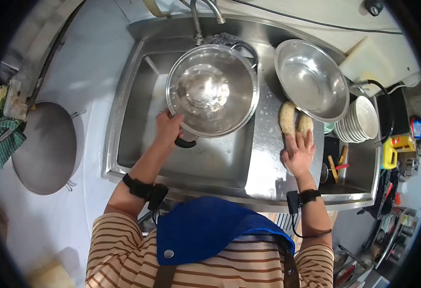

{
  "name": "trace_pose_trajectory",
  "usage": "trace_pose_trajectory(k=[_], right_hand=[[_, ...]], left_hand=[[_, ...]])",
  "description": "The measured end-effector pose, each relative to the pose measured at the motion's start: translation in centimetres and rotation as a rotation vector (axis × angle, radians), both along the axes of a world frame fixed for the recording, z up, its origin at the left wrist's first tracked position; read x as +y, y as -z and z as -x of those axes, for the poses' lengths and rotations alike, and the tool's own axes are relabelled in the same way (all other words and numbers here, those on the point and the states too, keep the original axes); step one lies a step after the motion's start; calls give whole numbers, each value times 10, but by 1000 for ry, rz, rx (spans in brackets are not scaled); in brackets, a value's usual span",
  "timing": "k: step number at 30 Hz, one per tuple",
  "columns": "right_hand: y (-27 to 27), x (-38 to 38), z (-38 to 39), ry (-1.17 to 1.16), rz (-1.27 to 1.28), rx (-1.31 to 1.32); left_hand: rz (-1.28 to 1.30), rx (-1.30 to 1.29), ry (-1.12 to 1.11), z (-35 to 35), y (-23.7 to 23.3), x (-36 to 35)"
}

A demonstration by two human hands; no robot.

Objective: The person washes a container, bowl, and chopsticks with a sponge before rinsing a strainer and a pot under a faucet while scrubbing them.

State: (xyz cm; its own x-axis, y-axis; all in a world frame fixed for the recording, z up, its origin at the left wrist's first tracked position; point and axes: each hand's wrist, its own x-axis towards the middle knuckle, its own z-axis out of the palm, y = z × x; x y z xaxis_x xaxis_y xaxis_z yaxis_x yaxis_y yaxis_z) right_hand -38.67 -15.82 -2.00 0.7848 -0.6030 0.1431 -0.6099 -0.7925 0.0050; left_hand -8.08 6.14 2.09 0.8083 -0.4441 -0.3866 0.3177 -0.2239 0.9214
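Note:
My left hand is closed on the near-left rim of a steel pot with two black handles. The pot is held over the left sink basin, its open top facing me. On the drainboard to the right, my right hand has its fingers on a pale, rough loofah bent into a U. Just beyond the loofah, and overlapping its far end in view, sits a wide steel bowl.
A faucet stands behind the pot. Stacked white bowls and wooden-handled utensils occupy the right basin. A white board leans at the back right. A large wok and green cloth hang on the left.

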Motion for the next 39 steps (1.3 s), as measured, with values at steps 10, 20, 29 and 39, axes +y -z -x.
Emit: trace_pose_trajectory(k=[10, 20, 29, 39], right_hand=[[-2, -1, 0, -31, -2, -29], [-2, 9, -9, 27, 25, 53], [-2, 10, -11, 65, 33, 92], [0, -8, 0, 70, 87, 52]], left_hand=[[-605, -874, -61, -51, 85, 60], [-899, -889, 242, -67, 142, 85], [-340, 366, -183, -68, 88, 99], [-125, 433, 31, -42, -10, 69]])
